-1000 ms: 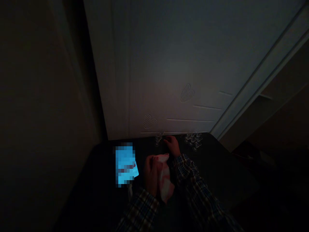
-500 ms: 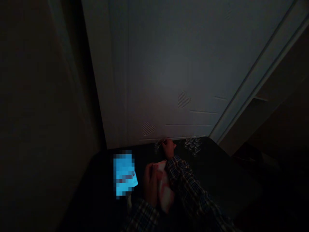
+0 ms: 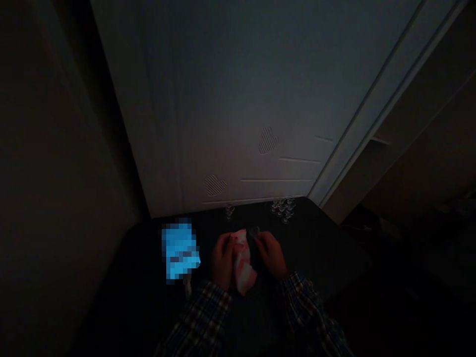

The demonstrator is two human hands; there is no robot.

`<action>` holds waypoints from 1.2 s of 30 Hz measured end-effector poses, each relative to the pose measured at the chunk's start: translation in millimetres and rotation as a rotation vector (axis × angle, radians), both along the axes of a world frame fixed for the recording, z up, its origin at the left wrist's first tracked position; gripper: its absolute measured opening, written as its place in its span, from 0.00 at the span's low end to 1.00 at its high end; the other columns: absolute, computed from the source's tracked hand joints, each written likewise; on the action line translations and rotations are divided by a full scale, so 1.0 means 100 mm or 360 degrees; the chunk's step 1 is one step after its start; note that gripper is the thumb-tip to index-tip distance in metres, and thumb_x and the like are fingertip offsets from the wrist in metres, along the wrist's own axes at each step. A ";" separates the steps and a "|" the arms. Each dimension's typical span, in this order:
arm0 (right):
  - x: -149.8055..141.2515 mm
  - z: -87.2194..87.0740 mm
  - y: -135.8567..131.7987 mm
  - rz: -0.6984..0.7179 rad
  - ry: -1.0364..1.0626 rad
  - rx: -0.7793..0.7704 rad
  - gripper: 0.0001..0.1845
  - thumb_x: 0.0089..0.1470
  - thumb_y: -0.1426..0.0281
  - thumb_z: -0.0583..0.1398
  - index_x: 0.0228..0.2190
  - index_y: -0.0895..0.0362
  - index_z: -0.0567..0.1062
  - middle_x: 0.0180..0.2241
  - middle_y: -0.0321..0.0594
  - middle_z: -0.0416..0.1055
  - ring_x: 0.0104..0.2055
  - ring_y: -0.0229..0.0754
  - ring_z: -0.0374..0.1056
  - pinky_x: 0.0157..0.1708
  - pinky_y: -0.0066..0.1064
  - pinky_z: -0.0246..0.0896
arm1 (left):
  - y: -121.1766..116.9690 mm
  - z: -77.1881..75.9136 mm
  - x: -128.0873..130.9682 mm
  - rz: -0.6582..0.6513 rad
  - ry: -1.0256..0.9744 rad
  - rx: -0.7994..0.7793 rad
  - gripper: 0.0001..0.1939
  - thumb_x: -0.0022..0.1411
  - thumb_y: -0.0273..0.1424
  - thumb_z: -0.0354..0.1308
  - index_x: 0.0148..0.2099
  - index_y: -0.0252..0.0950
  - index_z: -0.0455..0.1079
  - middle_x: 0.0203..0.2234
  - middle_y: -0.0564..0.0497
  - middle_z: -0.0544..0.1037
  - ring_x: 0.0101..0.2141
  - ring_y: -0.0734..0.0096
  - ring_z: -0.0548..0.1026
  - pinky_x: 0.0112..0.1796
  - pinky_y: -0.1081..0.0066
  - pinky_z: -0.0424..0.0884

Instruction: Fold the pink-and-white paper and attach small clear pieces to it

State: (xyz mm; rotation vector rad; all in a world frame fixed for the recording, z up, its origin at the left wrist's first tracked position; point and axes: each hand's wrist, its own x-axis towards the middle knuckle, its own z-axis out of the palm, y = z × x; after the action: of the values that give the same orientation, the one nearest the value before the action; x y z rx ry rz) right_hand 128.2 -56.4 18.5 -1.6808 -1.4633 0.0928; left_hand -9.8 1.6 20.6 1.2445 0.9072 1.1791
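Two hands are working over the dark table (image 3: 238, 322) — my left hand (image 3: 222, 260) is gripping a pink-and-white cloth (image 3: 244, 267), my right hand (image 3: 273, 253) is pinching a small clear glass (image 3: 254, 232).

Screen (image 3: 180, 250) left of cloth (image 3: 243, 267), glasses (image 3: 285, 216) behind

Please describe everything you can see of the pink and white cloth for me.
The cloth looks soft and thin, patched in pink and white, and is bunched into a long, creased bundle. The left hand grips its upper end; the rest trails toward the person, over the dark table. Whether it touches the tabletop is too dark to tell.
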 end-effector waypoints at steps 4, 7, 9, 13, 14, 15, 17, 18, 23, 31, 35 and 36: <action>-0.17 0.09 -0.12 -0.0028 -0.0174 -0.0046 0.09 0.55 0.68 0.50 0.33 0.53 0.70 0.35 0.38 0.63 0.35 0.38 0.63 0.36 0.28 0.58 | -0.03 0.04 0.02 -0.0150 -0.0037 0.0089 0.16 0.53 0.40 0.51 0.40 0.36 0.68 0.37 0.47 0.74 0.39 0.65 0.70 0.41 0.68 0.65; -0.20 0.05 -0.15 -0.0143 -0.0188 -0.0060 0.09 0.55 0.68 0.50 0.32 0.53 0.70 0.35 0.38 0.62 0.34 0.37 0.63 0.34 0.28 0.58 | -0.03 0.05 0.00 -0.0203 -0.0033 0.0112 0.16 0.53 0.38 0.51 0.41 0.36 0.69 0.39 0.46 0.74 0.40 0.64 0.71 0.41 0.67 0.65; -0.21 -0.02 -0.16 -0.0221 -0.0214 -0.0127 0.09 0.55 0.70 0.50 0.32 0.53 0.70 0.35 0.38 0.62 0.32 0.36 0.63 0.32 0.27 0.58 | -0.02 0.03 -0.01 -0.0166 -0.0013 0.0112 0.16 0.52 0.38 0.51 0.41 0.36 0.69 0.39 0.46 0.74 0.40 0.63 0.71 0.41 0.66 0.66; -0.23 -0.11 -0.19 -0.0312 -0.0470 -0.0374 0.10 0.56 0.71 0.48 0.33 0.53 0.68 0.32 0.38 0.65 0.32 0.37 0.63 0.32 0.27 0.54 | 0.02 -0.05 0.01 -0.0210 0.0032 0.0173 0.17 0.53 0.38 0.51 0.41 0.34 0.69 0.40 0.45 0.74 0.41 0.62 0.71 0.42 0.65 0.66; -0.24 -0.12 -0.20 -0.0319 -0.0546 -0.0423 0.10 0.57 0.70 0.48 0.33 0.54 0.68 0.31 0.38 0.66 0.33 0.37 0.64 0.32 0.28 0.53 | 0.03 -0.07 0.03 -0.0258 0.0052 0.0195 0.17 0.53 0.38 0.51 0.41 0.34 0.70 0.40 0.45 0.74 0.41 0.62 0.71 0.43 0.65 0.65; -0.24 -0.12 -0.20 -0.0321 -0.0605 -0.0464 0.10 0.57 0.70 0.48 0.33 0.54 0.68 0.30 0.37 0.67 0.34 0.38 0.64 0.33 0.28 0.52 | 0.03 -0.08 0.05 -0.0278 0.0073 0.0211 0.16 0.53 0.38 0.51 0.40 0.34 0.70 0.40 0.45 0.74 0.41 0.62 0.71 0.43 0.64 0.65; -0.25 -0.10 -0.21 -0.0312 -0.0640 -0.0526 0.10 0.57 0.69 0.47 0.33 0.54 0.67 0.30 0.37 0.69 0.35 0.39 0.65 0.34 0.29 0.51 | 0.04 -0.12 0.08 -0.0341 0.0136 0.0310 0.15 0.52 0.38 0.53 0.38 0.34 0.71 0.39 0.45 0.75 0.42 0.62 0.71 0.45 0.64 0.64; -0.24 -0.09 -0.21 -0.0303 -0.0610 -0.0555 0.10 0.58 0.68 0.47 0.32 0.55 0.67 0.29 0.37 0.70 0.35 0.38 0.65 0.33 0.28 0.50 | 0.04 -0.13 0.09 -0.0409 0.0163 0.0357 0.15 0.52 0.38 0.53 0.39 0.34 0.71 0.40 0.46 0.75 0.43 0.62 0.70 0.45 0.65 0.63; -0.19 -0.10 -0.25 -0.0283 -0.0315 -0.0408 0.09 0.57 0.67 0.49 0.35 0.54 0.67 0.29 0.36 0.72 0.30 0.36 0.67 0.32 0.26 0.50 | 0.03 -0.15 0.08 -0.0563 0.0241 0.0484 0.16 0.53 0.37 0.52 0.43 0.36 0.68 0.44 0.46 0.72 0.45 0.64 0.69 0.46 0.66 0.63; -0.19 -0.15 -0.33 -0.0101 0.0146 -0.0170 0.12 0.51 0.68 0.54 0.40 0.54 0.66 0.23 0.32 0.67 0.24 0.35 0.63 0.24 0.23 0.51 | 0.01 -0.13 0.01 -0.0437 0.0431 0.0567 0.18 0.48 0.34 0.58 0.42 0.36 0.67 0.42 0.46 0.72 0.43 0.63 0.69 0.43 0.66 0.64; -0.27 -0.08 -0.42 0.0199 0.0214 -0.0050 0.15 0.51 0.71 0.54 0.43 0.54 0.64 0.26 0.32 0.67 0.27 0.34 0.64 0.27 0.23 0.54 | -0.09 -0.08 -0.13 -0.0328 0.0338 0.0446 0.13 0.48 0.34 0.56 0.38 0.36 0.67 0.32 0.50 0.73 0.35 0.67 0.70 0.36 0.69 0.66; -0.30 -0.06 -0.43 0.0267 0.0225 -0.0033 0.15 0.51 0.71 0.54 0.43 0.54 0.65 0.27 0.33 0.68 0.28 0.34 0.64 0.28 0.23 0.55 | -0.12 -0.07 -0.18 -0.0315 0.0317 0.0431 0.12 0.49 0.34 0.56 0.37 0.36 0.67 0.31 0.51 0.72 0.34 0.68 0.70 0.35 0.70 0.66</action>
State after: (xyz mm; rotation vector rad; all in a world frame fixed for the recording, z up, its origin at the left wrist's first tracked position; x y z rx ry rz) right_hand 97.9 -99.9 12.2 -1.5327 -1.4978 0.3133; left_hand -27.9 -10.5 13.6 1.6555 0.7636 1.0567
